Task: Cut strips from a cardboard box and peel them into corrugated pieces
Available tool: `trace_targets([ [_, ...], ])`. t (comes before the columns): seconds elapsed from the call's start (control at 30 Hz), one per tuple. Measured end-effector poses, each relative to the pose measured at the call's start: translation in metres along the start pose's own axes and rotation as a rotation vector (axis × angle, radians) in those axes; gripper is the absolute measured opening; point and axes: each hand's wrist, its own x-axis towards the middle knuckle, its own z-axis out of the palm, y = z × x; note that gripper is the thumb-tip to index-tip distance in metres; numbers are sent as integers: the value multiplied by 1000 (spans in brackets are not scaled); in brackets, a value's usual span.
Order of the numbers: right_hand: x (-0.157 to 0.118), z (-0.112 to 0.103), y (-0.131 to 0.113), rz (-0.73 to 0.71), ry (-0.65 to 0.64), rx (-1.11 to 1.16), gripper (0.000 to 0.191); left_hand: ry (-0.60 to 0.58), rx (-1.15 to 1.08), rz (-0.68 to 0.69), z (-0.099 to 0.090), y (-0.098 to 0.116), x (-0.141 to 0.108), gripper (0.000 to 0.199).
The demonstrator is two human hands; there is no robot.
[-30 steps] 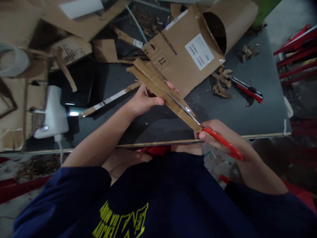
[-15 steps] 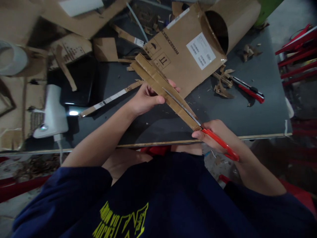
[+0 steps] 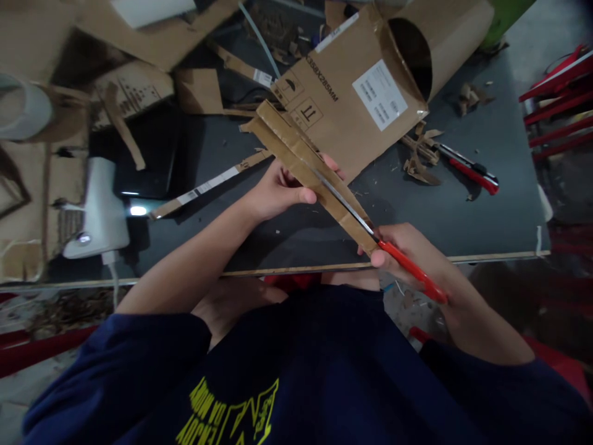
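My left hand (image 3: 285, 190) is closed around the middle of a long, narrow cardboard strip (image 3: 285, 137), thumb on top and fingertips showing on the far side. The strip slants from upper left to lower right above the table's front edge. In my right hand (image 3: 402, 247) are scissors with red handles (image 3: 414, 270), their long blade lying lengthwise along the strip and pointing toward my left hand. The right fingers also sit by the strip's near end; whether they press on it I cannot tell. Behind the strip lies a cardboard box (image 3: 333, 93) with printed symbols and a white label.
A red utility knife (image 3: 472, 173) and torn cardboard scraps (image 3: 420, 162) lie on the right. Another cardboard strip (image 3: 210, 185), a white power adapter (image 3: 99, 213) and a tape roll (image 3: 23, 111) are on the left. A large cardboard tube (image 3: 456, 37) stands behind the box.
The strip and my left hand have shifted slightly right and down in the picture. The scissors stay along the strip, with my right hand nearly in the same place.
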Motion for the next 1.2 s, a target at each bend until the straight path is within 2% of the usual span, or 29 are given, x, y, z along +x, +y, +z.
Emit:
trace_targets([
  [0.37, 6, 15, 5, -84, 90, -68, 81, 42, -58, -26, 2, 7, 4, 72],
  [0.6, 7, 13, 2, -64, 39, -45, 82, 135, -85, 54, -9, 12, 4, 77],
  [0.73, 3, 11, 8, -64, 1, 102, 84, 177, -29, 31, -14, 14, 3, 76],
  [0.87, -2, 9, 16, 0, -33, 190, 90, 163, -35, 74, -9, 15, 5, 74],
  [1.03, -3, 7, 15, 2, -2, 166, 89, 175, -54, 71, -1, 15, 4, 72],
  [1.2, -3, 7, 7, 3, 24, 60, 82, 183, -58, 25, -3, 12, 3, 67],
])
